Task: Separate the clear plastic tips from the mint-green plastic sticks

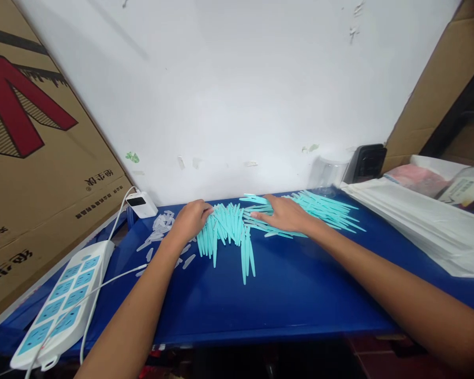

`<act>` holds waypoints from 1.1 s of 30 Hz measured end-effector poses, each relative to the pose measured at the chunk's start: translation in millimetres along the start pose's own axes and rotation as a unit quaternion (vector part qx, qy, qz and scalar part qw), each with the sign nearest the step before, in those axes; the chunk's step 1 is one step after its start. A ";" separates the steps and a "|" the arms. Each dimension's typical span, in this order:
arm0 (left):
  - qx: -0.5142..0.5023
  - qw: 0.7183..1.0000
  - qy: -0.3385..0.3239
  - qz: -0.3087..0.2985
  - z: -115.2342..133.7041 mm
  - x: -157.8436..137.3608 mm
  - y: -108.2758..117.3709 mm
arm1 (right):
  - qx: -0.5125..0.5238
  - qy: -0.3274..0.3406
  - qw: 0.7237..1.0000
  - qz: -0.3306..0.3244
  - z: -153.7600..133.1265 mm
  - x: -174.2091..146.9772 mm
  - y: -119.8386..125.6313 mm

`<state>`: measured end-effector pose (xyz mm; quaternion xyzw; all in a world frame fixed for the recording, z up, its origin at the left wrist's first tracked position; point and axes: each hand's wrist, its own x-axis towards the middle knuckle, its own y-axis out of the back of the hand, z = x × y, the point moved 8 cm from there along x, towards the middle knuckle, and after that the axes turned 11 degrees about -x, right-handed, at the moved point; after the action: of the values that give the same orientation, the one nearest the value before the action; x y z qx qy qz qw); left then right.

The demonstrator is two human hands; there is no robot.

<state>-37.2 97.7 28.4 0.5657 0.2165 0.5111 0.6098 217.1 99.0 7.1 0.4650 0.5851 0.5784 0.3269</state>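
A row of slim turquoise plastic sticks (225, 223), tapered at the ends, lies in the middle of the blue table. At its left end rests my left hand (191, 218), fingers curled and thumb against the sticks; whatever lies inside its grip is hidden. My right hand (285, 213) reaches over more turquoise sticks (324, 210) on the right, with thumb and fingers apart. A few sticks (247, 255) stick out toward me from the row. Small clear plastic pieces (163, 223) are scattered to the left of my left hand.
A white power strip (61, 305) with cables lies at the left edge, near a small white device (142, 204). White sheets or bags (422, 226) are stacked on the right. A clear cup (332, 171) and a black object (367, 163) stand by the wall.
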 end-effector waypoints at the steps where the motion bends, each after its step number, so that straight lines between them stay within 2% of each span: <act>1: 0.000 1.000 0.003 -0.001 -0.4 0.0 -0.1 | -0.010 0.010 1.000 -0.014 -2.6 2.4 -4.2; 4: 0.001 1.000 0.010 -0.004 -3.1 0.4 -0.7 | -0.045 0.020 0.998 -0.041 -1.7 9.6 -14.8; 9: 0.005 1.000 0.008 0.007 -4.2 0.7 1.2 | -0.081 0.016 0.996 -0.018 7.2 9.6 -18.3; 17: -0.006 1.000 0.003 0.010 -3.0 0.1 -0.5 | -0.128 0.009 0.991 -0.044 11.0 7.5 -22.1; 21: -0.007 1.000 -0.001 0.013 -4.7 0.1 -1.4 | -0.150 0.012 0.988 -0.031 9.4 7.7 -22.6; 25: -0.005 1.000 -0.003 0.016 -5.1 0.4 -0.9 | -0.097 0.033 0.994 -0.023 14.3 11.0 -13.5; 28: -0.005 1.000 -0.003 0.018 -5.9 0.5 -0.8 | -0.009 0.049 0.998 -0.031 21.2 25.9 -3.4; 31: -0.006 1.000 0.000 0.017 -8.7 0.6 -1.4 | 0.065 0.045 0.995 -0.058 26.1 48.0 -1.4; 33: -0.009 1.000 0.004 0.017 -11.1 0.6 -1.2 | 0.060 0.061 0.991 -0.101 22.5 59.0 -9.1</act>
<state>-45.9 103.7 24.6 0.5619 0.2047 0.5258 0.6049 215.5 162.7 4.7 0.3864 0.6815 0.5334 0.3189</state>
